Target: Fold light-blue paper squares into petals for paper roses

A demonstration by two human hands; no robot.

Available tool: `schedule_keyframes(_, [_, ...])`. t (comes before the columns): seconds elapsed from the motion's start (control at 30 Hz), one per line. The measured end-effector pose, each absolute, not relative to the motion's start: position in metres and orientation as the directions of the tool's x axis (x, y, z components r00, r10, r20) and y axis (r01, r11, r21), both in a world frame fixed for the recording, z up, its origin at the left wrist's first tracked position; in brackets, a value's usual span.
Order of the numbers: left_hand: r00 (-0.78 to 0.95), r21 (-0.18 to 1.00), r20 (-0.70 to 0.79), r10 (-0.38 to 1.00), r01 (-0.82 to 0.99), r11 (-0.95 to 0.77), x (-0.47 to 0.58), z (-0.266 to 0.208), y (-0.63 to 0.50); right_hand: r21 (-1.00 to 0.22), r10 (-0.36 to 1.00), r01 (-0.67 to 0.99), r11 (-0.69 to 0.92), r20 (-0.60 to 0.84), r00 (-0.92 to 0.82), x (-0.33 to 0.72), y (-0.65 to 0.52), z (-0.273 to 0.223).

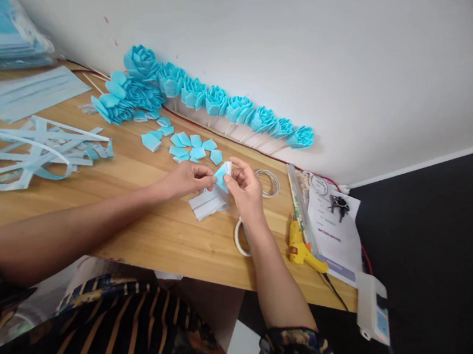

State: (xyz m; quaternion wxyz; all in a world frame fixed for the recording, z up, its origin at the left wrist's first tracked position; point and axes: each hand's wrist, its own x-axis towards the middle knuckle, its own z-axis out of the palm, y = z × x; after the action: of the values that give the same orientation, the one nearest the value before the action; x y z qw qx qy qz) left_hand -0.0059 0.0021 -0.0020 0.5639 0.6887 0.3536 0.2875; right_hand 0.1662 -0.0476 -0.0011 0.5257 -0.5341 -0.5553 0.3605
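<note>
A small blue-and-white folded piece of face-mask fabric (221, 176) is pinched between my two hands above the wooden table. My left hand (194, 178) grips its left edge with closed fingertips. On the other side, my right hand (244, 186) holds it between thumb and fingers. Under the hands lies a pale pleated fabric piece (207, 204). Just beyond them, several folded blue petals (197, 152) are spread on the wood. Beside my right wrist is a roll of white tape (239, 238), partly hidden by the forearm.
Blue fabric flowers on sticks (239, 109) lean along the wall. Cut strips (40, 151), a flat mask (34, 91) and a bag of masks (13, 29) lie left. A yellow glue gun (299, 245), papers (332, 232), keys (340, 206) and another ring-shaped roll (276, 186) are right.
</note>
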Motion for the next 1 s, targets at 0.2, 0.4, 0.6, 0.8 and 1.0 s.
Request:
schedule_keyframes(0.2, [0.590,0.988,-0.032,0.807,0.140,-0.062,-0.0071,0.0012,0.0025,-0.969,0.973,0.173,0.174,0.196,0.121,0.1668,-0.0475,-0.0014])
schedule_keyframes(0.4, [0.616,0.984,0.000,0.788,0.142,-0.111,-0.0084,-0.0040,0.0048,-0.975,0.971,0.126,0.181,0.197,0.133,0.1673,-0.0474,-0.0013])
schedule_keyframes(0.6, [0.605,0.991,-0.010,0.796,0.113,-0.074,-0.0078,0.0023,0.0037,-0.972,0.977,0.163,0.170,0.188,0.103,0.1674,-0.0479,-0.0005])
schedule_keyframes(0.8, [0.586,0.995,-0.024,0.810,0.088,-0.034,-0.0071,0.0019,0.0033,-0.967,0.976,0.190,0.168,0.190,0.108,0.1666,-0.0486,0.0004])
schedule_keyframes(1.0, [0.593,0.995,0.015,0.805,0.070,-0.070,-0.0074,-0.0037,0.0052,-0.963,0.975,0.223,0.153,0.183,0.124,0.1664,-0.0487,-0.0005])
